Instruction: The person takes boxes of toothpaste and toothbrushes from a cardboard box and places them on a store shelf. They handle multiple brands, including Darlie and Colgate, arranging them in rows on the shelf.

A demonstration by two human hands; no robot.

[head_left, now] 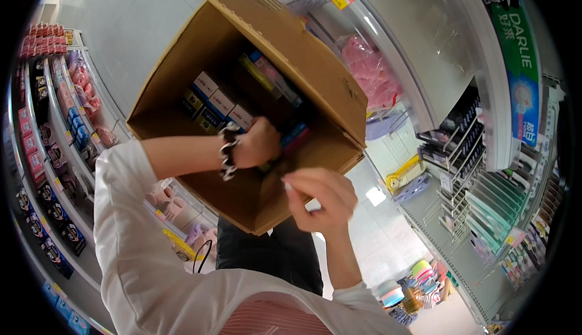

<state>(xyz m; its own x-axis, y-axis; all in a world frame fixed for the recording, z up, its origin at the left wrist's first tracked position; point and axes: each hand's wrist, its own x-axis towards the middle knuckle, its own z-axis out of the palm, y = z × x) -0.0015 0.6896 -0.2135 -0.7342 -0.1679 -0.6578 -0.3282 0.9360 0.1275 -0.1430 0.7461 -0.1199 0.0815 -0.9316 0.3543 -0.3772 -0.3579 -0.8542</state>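
Observation:
An open cardboard box (309,57) stands tilted in front of me, with small product boxes inside. My left hand (259,144), with a dark-and-light scrunchie (227,151) at its wrist, reaches down into the box. It is beside a row of white-and-blue cartons (221,102); its fingertips are hidden, so whether it grips anything cannot be told. Flat packages (268,78) lean along the far inner wall. My right hand (323,198) is at the box's near right edge, blurred, its thumb and fingertips close together. A small pale spot shows at the fingertips; whether something is held there is unclear.
Curved-looking store shelves (86,153) with packaged goods run down the left. On the right are a shelf with a toothpaste sign (518,62), wire racks (459,153) and green-edged dividers (495,212). Colourful bowls (391,293) and brushes sit at the lower right.

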